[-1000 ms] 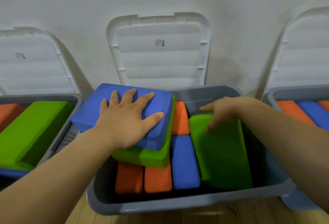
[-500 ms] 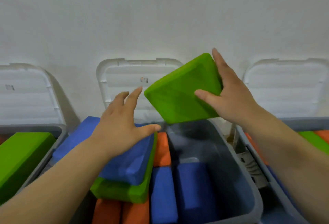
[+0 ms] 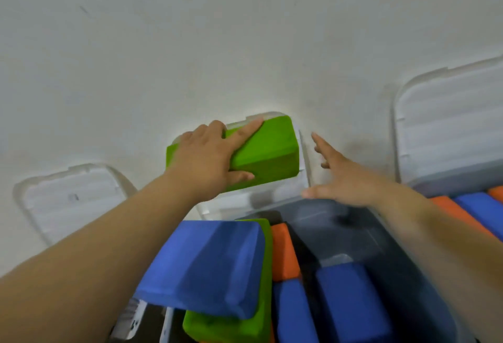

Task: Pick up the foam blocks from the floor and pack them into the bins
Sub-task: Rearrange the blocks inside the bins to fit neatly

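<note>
1. Left hand (image 3: 209,163): fingers (image 3: 246,133) clamped on a green block (image 3: 269,152), laid across its top face with the thumb on the near side
2. That block is held in the air, tilted, above the middle bin (image 3: 381,239) and in front of the middle lid (image 3: 272,193)
3. Right hand (image 3: 345,182): just right of the block, not touching it, fingers straight and spread, holding nothing
4. In the middle bin, a blue block (image 3: 206,263) lies tilted on a second green block (image 3: 226,326) at the left, with an orange block (image 3: 283,252) beside them and a darker blue block (image 3: 351,299) lower down
5. Right bin (image 3: 449,182) holds orange and blue blocks
6. Left lid (image 3: 70,198) and right lid (image 3: 449,119) lean on the wall (image 3: 245,43)
</note>
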A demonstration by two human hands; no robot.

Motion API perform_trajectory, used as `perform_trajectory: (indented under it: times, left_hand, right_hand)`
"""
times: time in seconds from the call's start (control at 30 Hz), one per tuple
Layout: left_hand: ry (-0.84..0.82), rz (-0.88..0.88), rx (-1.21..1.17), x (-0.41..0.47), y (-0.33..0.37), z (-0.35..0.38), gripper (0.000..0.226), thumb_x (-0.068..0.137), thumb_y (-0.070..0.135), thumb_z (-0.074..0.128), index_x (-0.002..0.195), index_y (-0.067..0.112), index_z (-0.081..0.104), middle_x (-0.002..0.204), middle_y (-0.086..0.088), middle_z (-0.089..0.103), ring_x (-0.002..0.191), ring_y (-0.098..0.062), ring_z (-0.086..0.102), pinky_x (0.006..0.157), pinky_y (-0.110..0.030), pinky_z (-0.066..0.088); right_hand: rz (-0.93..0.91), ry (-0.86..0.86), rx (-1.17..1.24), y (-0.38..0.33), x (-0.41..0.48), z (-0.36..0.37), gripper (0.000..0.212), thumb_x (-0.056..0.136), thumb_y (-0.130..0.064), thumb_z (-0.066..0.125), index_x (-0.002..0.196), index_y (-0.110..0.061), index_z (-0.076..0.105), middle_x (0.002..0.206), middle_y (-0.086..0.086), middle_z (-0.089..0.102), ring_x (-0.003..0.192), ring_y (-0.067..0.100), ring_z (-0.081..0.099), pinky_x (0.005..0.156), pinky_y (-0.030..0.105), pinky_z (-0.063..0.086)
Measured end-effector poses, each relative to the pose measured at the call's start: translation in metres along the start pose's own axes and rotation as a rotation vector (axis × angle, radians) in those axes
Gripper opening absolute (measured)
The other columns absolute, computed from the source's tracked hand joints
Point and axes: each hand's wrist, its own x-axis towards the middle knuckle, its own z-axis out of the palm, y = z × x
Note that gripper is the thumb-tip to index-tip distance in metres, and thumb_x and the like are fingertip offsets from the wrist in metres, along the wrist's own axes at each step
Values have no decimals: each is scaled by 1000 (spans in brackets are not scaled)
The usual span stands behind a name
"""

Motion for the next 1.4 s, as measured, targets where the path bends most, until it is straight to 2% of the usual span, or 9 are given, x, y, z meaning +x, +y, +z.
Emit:
perform_trajectory:
  times: [0.13, 0.27, 0.33, 0.5, 0.73, 0.9, 1.07, 1.2, 1.4]
  left_hand:
    - [-24, -48, 47, -8, 13, 44, 99, 74, 89, 39, 152, 60, -15, 113, -5, 48, 103, -31, 53, 90, -46, 45]
    - [-58, 36, 193, -16, 26, 82, 97, 77, 91, 37, 155, 56, -8, 113, -6, 50, 103, -31, 52, 88, -45, 41]
    - [-11, 58, 213, -21, 30, 91, 96, 76, 90, 39, 157, 54, 1, 108, -6, 51, 97, -32, 52, 85, -45, 40]
    - [172, 29, 129, -37, 41, 107, 95, 73, 84, 57, 156, 48, 28, 106, -11, 55, 90, -35, 51, 82, -47, 37]
    - [247, -52, 77, -44, 36, 118, 90, 74, 82, 56, 154, 47, 35, 112, -14, 54, 94, -37, 49, 83, -50, 33]
    - [224, -68, 47, -46, 38, 122, 93, 73, 80, 64, 155, 48, 32, 110, -14, 54, 94, -37, 50, 85, -49, 34]
    - [202, -77, 37, -47, 39, 120, 95, 71, 79, 66, 155, 48, 32, 109, -14, 53, 94, -36, 49, 87, -49, 33]
    - [199, -65, 55, -44, 36, 116, 96, 70, 79, 65, 155, 50, 31, 110, -14, 53, 95, -36, 50, 87, -49, 35]
    - [176, -61, 66, -42, 42, 116, 95, 72, 80, 61, 156, 52, 26, 110, -14, 52, 99, -36, 50, 89, -49, 36]
  right_hand:
    - [273, -276, -259, 82, -8, 32, 115, 72, -54, 87, 162, -34, 18, 163, -12, 28, 144, 10, 35, 115, 25, 31]
    - [358, -447, -342, 122, -9, 62, 116, 62, -57, 86, 160, -27, 30, 158, -8, 40, 134, 12, 49, 110, 24, 40]
    - [380, -459, -422, 136, 0, 75, 121, 56, -65, 82, 160, -28, 30, 160, -3, 38, 140, 18, 46, 113, 29, 39]
    - [472, -519, -504, 175, 10, 119, 107, 79, -59, 77, 161, -16, 25, 162, 9, 36, 144, 27, 43, 116, 35, 36]
    - [642, -564, -442, 209, -11, 153, 103, 86, -62, 70, 163, -17, 19, 168, 6, 23, 150, 26, 31, 121, 33, 27]
    - [567, -539, -358, 174, 12, 128, 90, 83, -54, 78, 157, -23, 36, 156, 4, 45, 137, 22, 48, 111, 28, 36]
    - [474, -655, -388, 153, 17, 113, 101, 58, -73, 77, 149, -39, 48, 154, -6, 48, 136, 18, 48, 117, 37, 34]
    - [409, -684, -484, 140, 1, 112, 78, 82, -52, 78, 151, -41, 44, 158, -8, 43, 143, 19, 42, 120, 39, 29]
    - [379, -573, -684, 92, -7, 78, 102, 78, -60, 77, 161, -39, 21, 163, 3, 36, 145, 28, 39, 119, 39, 33]
